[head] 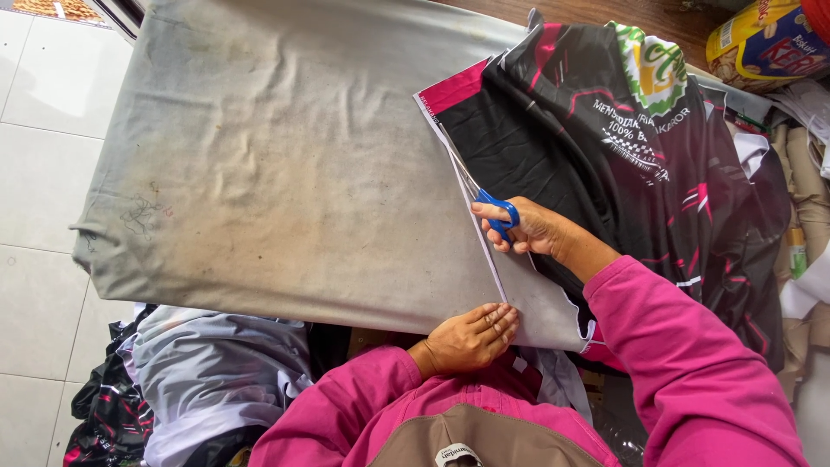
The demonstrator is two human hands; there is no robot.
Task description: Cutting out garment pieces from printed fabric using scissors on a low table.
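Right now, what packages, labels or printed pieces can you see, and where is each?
Yellow package: top right corner, rounded, with blue and red panels.
Printed fabric: right half of the table, black with pink stripes, white lettering and a green-yellow round emblem.
Small bottle: right edge, green-yellow label.

White tiled floor (35, 173) borders a table under stained grey cloth (259, 156).

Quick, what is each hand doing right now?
Left hand: open, fingers flat, pressing the trimmed strip onto the padded table.
Right hand: closed on blue-handled scissors, cutting printed black fabric.
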